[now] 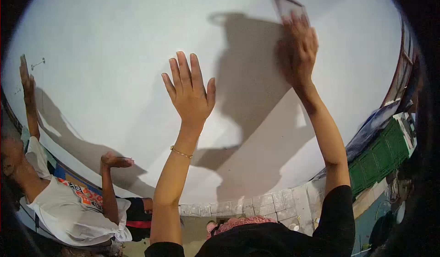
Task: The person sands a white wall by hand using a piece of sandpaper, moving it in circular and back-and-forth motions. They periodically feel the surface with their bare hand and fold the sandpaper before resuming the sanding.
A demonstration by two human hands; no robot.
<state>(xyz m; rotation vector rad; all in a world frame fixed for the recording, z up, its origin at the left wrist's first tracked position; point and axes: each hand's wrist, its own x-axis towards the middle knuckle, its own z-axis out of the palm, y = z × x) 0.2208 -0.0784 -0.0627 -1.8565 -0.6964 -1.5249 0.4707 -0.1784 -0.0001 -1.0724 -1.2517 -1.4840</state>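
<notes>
A large white wall (137, 23) fills most of the view. My left hand (190, 90) lies against it near the centre, fingers stretched and slightly spread, holding nothing; a thin gold bracelet (182, 152) circles that wrist. Higher and to the right, my right hand (301, 51) is raised to the wall, somewhat blurred. Its fingers are on a thin, dark-edged rectangular object (289, 4) that juts out beyond the fingertips. What this object is cannot be made out. Dark shadows of my arm and body fall on the wall between and below my hands.
At the left a person in a white printed shirt (68, 211) has one hand (27, 80) up at the wall and another (117, 161) lower. Small marks (38, 63) show near the upper hand. Stone tiles (256, 204) run along the wall's foot; a green crate-like object (380, 154) is at right.
</notes>
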